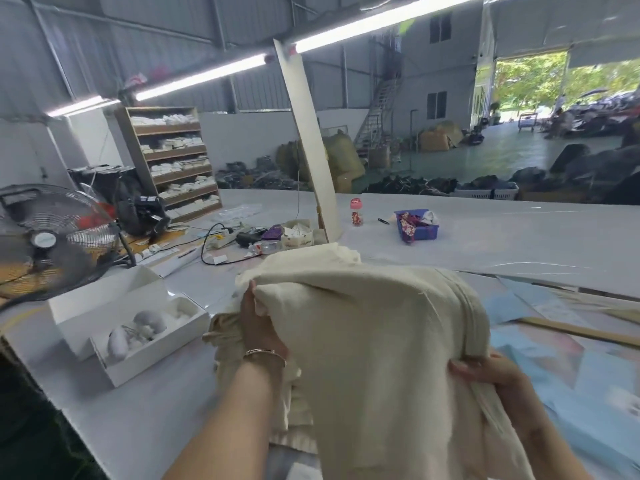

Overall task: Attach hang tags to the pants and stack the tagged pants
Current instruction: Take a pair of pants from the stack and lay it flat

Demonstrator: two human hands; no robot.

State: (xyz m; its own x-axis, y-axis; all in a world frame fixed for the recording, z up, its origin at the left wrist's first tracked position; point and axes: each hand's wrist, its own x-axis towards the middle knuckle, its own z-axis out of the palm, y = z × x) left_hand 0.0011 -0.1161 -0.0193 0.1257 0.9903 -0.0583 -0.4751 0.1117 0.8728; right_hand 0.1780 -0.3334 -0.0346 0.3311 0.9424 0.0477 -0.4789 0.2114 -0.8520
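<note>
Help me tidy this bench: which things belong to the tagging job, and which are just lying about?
Job:
- left hand
- right hand
- cream pants, held up by both
- white box

Lying about:
- fan
- power strip
- pink-capped bottle
- blue basket

Both forearms are bare, with no sleeves in sight. The left hand (258, 327) wears a thin metal bangle (265, 355) at the wrist (rose-gold, it seems, though the picture is soft). The right hand (498, 382) shows no jewellery.

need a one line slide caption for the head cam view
Both hands, left hand and right hand, grip cream pants lifted over the white table, beside an open white box.
</note>
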